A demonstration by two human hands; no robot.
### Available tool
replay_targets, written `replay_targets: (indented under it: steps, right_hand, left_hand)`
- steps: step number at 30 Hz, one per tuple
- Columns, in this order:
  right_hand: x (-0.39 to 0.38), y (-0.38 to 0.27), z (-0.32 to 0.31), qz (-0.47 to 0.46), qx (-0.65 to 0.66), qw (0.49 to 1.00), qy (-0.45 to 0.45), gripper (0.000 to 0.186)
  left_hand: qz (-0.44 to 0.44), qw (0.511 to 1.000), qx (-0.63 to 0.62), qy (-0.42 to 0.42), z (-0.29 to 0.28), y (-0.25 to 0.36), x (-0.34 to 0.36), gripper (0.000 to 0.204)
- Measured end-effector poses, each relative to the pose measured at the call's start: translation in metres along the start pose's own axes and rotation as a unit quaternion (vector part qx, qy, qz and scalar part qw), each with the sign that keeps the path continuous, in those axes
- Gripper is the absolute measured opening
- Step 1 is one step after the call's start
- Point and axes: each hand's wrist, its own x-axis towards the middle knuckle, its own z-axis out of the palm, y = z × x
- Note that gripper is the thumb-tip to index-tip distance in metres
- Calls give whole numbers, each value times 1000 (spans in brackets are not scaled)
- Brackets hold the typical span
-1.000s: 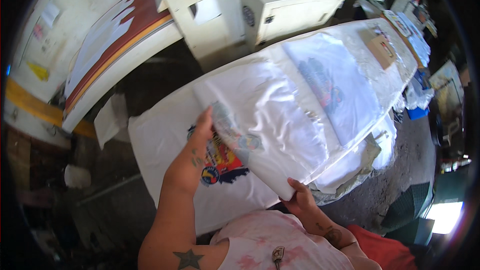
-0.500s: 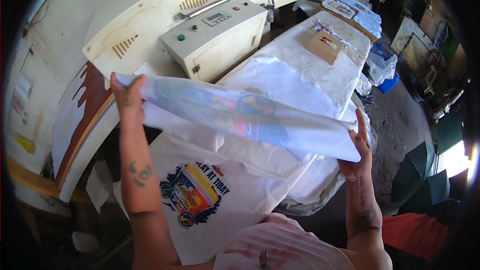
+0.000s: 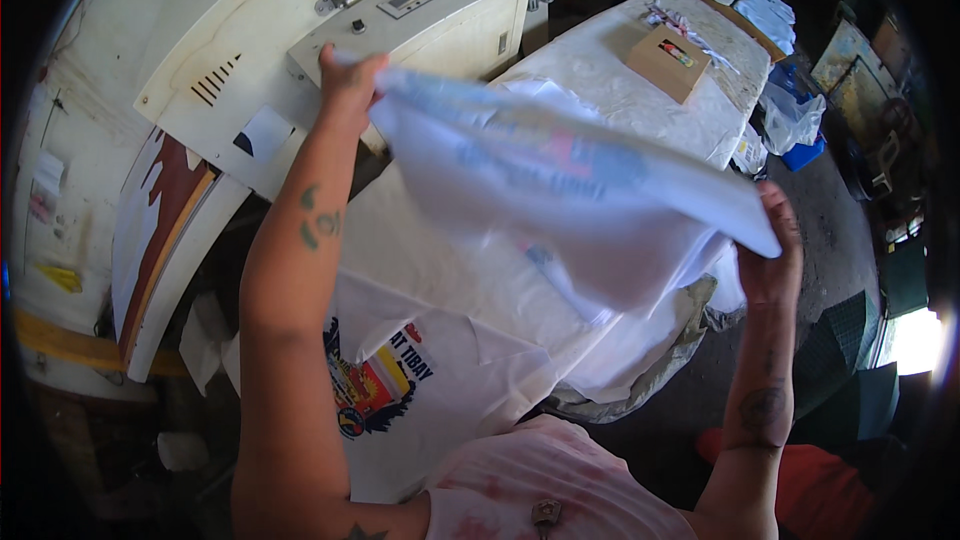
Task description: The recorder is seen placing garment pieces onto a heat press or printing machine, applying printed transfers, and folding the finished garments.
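A white fabric piece (image 3: 480, 175) is stretched in the air between my two hands, blurred by motion. A coloured print shows faintly through its folded upper part, and its lower part hangs loose. My left hand (image 3: 350, 90) is closed on the upper left corner, close to the machine's control box. On the far right, my right hand (image 3: 778, 245) grips the other end, its fingers partly behind the fabric. Below lies another white cloth (image 3: 480, 390) with a colourful print, partly covered by my left arm. More white fabric (image 3: 625, 365) lies under the raised piece.
A large cream machine with a control box (image 3: 460, 15) stands at the far left. The long covered table (image 3: 600, 30) runs away to the right, bearing a brown cardboard box (image 3: 668, 62). Beyond it are stacked printed fabrics (image 3: 755, 20). Plastic bags (image 3: 790, 115) sit beside the table.
Both hands have lifted the fabric piece upward and to the right, away from me. Its lower part now billows down. The view has shifted slightly.
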Motion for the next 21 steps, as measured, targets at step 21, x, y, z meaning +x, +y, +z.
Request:
replay_targets:
  steps: [21]
  right_hand:
    - [-197,241,-108,295,-538,790,-12,20]
  left_hand:
    - [-32,925,374,-53,-184,-282,-205,64]
